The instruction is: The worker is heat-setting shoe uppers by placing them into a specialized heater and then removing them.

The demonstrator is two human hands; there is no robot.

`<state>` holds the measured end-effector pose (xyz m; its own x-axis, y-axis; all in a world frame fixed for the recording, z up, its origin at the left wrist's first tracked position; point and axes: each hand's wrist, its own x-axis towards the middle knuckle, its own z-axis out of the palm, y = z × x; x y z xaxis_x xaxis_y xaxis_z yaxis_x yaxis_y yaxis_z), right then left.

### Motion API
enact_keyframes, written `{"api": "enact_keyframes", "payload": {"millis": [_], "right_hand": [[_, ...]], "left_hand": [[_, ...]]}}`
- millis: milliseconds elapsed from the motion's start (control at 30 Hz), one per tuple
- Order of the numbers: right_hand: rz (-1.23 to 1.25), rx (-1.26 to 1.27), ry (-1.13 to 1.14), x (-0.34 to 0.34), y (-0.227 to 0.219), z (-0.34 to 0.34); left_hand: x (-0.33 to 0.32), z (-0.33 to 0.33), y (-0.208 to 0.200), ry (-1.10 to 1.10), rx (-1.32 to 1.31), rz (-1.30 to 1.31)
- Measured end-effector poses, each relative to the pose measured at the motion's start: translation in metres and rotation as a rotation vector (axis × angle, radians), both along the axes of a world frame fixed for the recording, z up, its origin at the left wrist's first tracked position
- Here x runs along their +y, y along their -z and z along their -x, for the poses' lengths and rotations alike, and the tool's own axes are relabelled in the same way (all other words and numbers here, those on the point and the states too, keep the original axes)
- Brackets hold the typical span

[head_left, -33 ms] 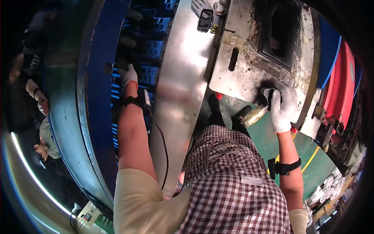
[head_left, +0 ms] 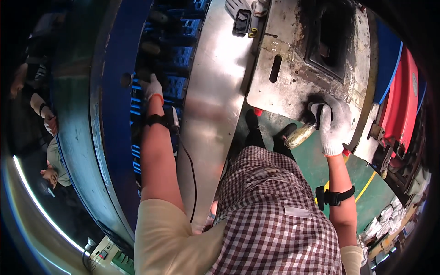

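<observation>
My left hand (head_left: 152, 88), in a white glove with an orange cuff, reaches into the blue slatted rack (head_left: 175, 87) on the left. Its thumb and fingers are spread beside a dark rounded piece (head_left: 144, 74); shadow hides whether they touch. At the near edge of the worn metal table (head_left: 286, 94), my right hand (head_left: 333, 121) wears a white glove. Its fingers curl round the dark grey part of a tool whose yellowish, wrapped handle (head_left: 300, 136) sticks out past the edge. The tool's far part is covered by the glove.
A shiny metal ledge (head_left: 213, 105) runs between rack and table; a cable (head_left: 192, 169) crosses it. Farther up lie a black device (head_left: 241, 23) and a grey glove (head_left: 234, 6). The table has a dark square opening (head_left: 327, 41). Other people are at the left.
My left forearm has shifted slightly to the right. My right hand stays at the table edge with the tool.
</observation>
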<state>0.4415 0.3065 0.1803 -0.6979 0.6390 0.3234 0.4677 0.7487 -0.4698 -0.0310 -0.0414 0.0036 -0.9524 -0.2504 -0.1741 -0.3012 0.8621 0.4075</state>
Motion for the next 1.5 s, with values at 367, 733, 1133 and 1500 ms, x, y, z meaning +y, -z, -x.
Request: {"api": "enact_keyframes", "payload": {"millis": [367,733,1133,1500], "right_hand": [[-0.021,-0.073,0.014,0.002,0.006,-0.01],[-0.001,-0.093,-0.003,0.002,0.007,-0.007],[0.053,-0.068,-0.013,0.0,-0.014,-0.001],[1.072,0.551,-0.082,-0.015,-0.056,0.052]], "left_hand": [[-0.133,-0.076,0.021,-1.122,0.194,-0.763],[-0.203,-0.04,0.018,-0.97,-0.224,-1.093],[-0.03,-0.284,-0.12,-0.306,-0.671,-1.882],[0.182,-0.258,-0.176,1.136,-0.129,-0.687]]}}
